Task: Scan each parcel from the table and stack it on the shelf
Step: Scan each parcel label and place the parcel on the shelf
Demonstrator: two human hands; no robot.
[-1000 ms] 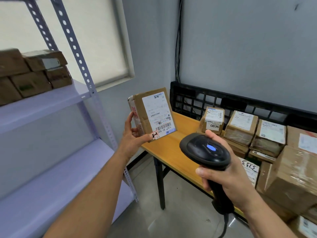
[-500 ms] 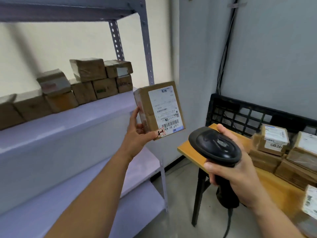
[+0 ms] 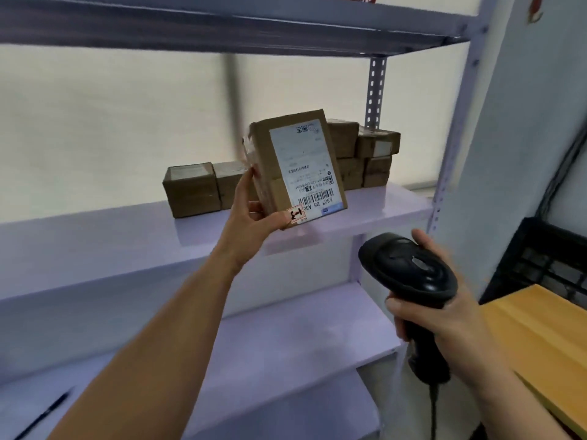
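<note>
My left hand (image 3: 251, 217) grips a brown cardboard parcel (image 3: 297, 168) by its lower left corner and holds it upright in front of the lavender shelf (image 3: 95, 242). Its white shipping label with a barcode faces me. The parcel hangs just above the shelf's front edge, before a row of stacked brown parcels (image 3: 362, 154). My right hand (image 3: 444, 315) grips the handle of a black barcode scanner (image 3: 408, 269), lower right of the parcel, its head tilted up toward the left.
More brown boxes (image 3: 190, 188) sit on the shelf left of the held parcel. A lower shelf board (image 3: 286, 344) lies beneath. A perforated upright post (image 3: 457, 128) stands at the right. The wooden table (image 3: 540, 338) and a black crate (image 3: 546, 258) lie far right.
My view has swung left from the table to the shelf. My left hand has carried the parcel up to the shelf, in front of the stacked boxes. The scanner's blue light has gone out.
</note>
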